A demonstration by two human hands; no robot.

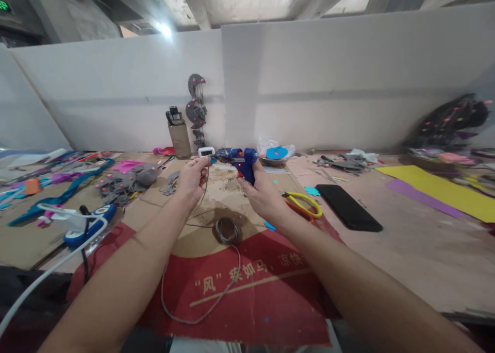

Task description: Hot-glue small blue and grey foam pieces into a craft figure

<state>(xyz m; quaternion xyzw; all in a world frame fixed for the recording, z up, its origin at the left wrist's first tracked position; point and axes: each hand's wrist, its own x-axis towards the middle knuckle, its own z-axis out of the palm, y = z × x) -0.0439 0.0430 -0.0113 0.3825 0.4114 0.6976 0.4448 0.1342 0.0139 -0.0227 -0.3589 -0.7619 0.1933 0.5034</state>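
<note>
Well, the right hand (263, 190) clasps a glue gun (248, 160); the left hand (191, 176) pinches cord (218, 233).

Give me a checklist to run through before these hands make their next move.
1. Glue gun gripped: ok, the right hand holds it by the handle.
2. Grey cord held: ok, the left hand pinches it.
3. Left hand clear of the glue gun's front end: cannot tell, it points toward that hand and the gap is unclear.
4. Glue gun hot: cannot tell, a red dot shows on its side, but heat is not visible.
5. Grey cord's coil apart from the yellow-handled tool: ok, bare cardboard lies between.
6. Black phone away from the glue gun: ok, it lies off to the right.
</note>
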